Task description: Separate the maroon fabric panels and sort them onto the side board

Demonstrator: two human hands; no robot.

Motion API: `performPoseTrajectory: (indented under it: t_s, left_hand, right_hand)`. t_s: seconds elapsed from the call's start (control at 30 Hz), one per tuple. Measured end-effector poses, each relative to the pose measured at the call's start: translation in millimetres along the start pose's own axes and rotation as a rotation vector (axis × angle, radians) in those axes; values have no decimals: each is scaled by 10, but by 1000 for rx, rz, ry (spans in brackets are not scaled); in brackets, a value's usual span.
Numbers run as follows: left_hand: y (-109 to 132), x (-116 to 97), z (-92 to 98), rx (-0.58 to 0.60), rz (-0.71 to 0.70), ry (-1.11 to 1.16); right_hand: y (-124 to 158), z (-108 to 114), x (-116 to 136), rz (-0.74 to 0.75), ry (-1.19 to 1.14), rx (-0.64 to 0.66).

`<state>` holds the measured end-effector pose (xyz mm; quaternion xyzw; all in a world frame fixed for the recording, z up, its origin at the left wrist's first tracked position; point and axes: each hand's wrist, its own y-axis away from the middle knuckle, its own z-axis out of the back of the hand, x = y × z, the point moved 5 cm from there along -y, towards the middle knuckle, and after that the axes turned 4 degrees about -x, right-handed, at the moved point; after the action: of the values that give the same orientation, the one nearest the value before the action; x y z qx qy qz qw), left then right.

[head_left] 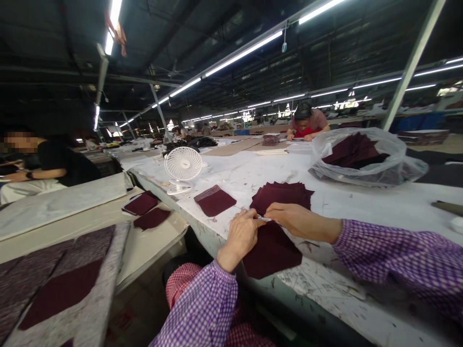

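Observation:
My left hand [241, 235] and my right hand [294, 220] meet at the far edge of a maroon fabric piece [273, 253]. The fingers of both are closed in a pinch on that edge, and the piece reaches past the near edge of the table. Something small and whitish shows between the fingertips, too small to name. Just beyond my hands lies a fanned stack of maroon fabric pieces [282, 193]. Left of the stack, a single maroon piece with a speckled band [215, 200] lies flat.
A small white fan [183, 166] stands on the white-covered table [238, 168]. A clear plastic bag [405, 166] holds more maroon pieces at the right. Lower left, a side surface [159, 246] carries fabric pieces [67, 291]. One person [307, 123] works across the table, another [65, 161] at left.

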<state>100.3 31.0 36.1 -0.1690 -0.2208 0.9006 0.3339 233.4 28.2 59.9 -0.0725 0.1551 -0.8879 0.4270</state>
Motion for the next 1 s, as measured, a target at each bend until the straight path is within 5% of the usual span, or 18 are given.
performPoseTrajectory:
  t_s: [0.33, 0.7, 1.0]
  left_hand:
    - [321, 502, 210, -133, 132, 342]
    - [408, 307, 275, -156, -69, 24]
    - [467, 546, 283, -211, 187, 377]
  right_hand:
    - [-25, -86, 109, 48, -62, 81]
    - [-239, -9, 259, 97, 166, 382]
    - [-427, 43, 383, 112, 224, 504]
